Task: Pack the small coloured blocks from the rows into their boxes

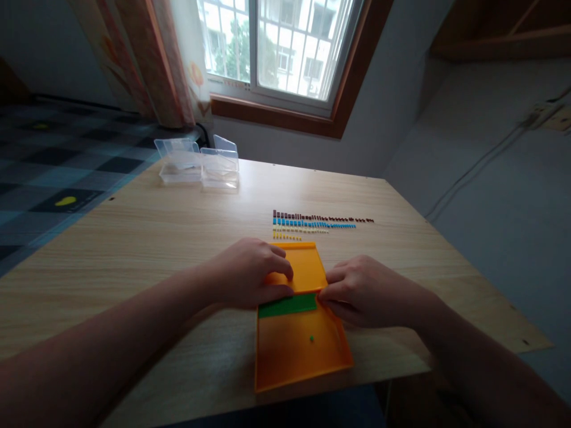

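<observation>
An orange tray (298, 353) lies on the wooden table (147, 238) near its front edge, with a second orange tray or lid (306, 264) lying over its far half. A green strip (288, 307) shows between the two orange parts, and one tiny green piece (311, 339) sits in the near tray. My left hand (247, 273) rests with curled fingers on the left edge of the upper orange part. From the right, my right hand (363, 291) pinches its right edge by the green strip.
Rows of small dark, blue and yellow pieces (312, 224) are lined up just beyond the trays. Two clear plastic boxes (198, 163) stand at the table's far left. A window and curtain are behind, a wall to the right.
</observation>
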### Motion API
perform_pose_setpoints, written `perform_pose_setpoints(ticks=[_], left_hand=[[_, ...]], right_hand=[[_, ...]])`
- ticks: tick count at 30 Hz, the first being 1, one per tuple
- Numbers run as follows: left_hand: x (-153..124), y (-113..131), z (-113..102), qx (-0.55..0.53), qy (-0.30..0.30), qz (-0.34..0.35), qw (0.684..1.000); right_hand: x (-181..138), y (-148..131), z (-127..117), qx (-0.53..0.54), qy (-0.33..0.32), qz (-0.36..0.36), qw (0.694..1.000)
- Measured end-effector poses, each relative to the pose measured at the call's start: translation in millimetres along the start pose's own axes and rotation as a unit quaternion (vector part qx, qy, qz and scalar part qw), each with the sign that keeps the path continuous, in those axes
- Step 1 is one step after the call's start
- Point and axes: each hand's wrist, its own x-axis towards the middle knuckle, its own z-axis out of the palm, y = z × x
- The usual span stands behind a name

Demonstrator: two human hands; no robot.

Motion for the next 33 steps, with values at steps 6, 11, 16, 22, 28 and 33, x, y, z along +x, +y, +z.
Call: perform_pose_setpoints(ticks=[6,11,16,22,28,33], left_hand=[[-0.6,-1.0,0.8,0.002,0.003,0.002,1.000],[0.1,-2.3,2.1,-0.002,0.005,0.009,1.000],[1.5,-2.3,1.8,0.001,-0.004,0.003,1.000],[1.0,-3.4,1.8,0.003,-0.008,0.004,1.000],[0.0,-3.3,2.7,0.001,-0.003,0.004,1.000],[-0.2,-2.4,2.4,0.007,-0.001,0.011,1.000]], right_hand=[[-2.3,-0.6,-2.7,0.035,0.007,-0.013,0.999],[-6.2,-6.1,1.2,0.112,0.000,-0.081,0.990],[-5.2,-13.0,7.6,0.120,-0.025,-0.112,0.986],[-1.6,-17.0,4.7,0.090,-0.042,-0.103,0.990],[-3.5,-10.0,0.7,0.082,-0.045,-0.059,0.994],[-5.2,-2.5,-4.2,0.078,-0.037,-0.007,0.996]])
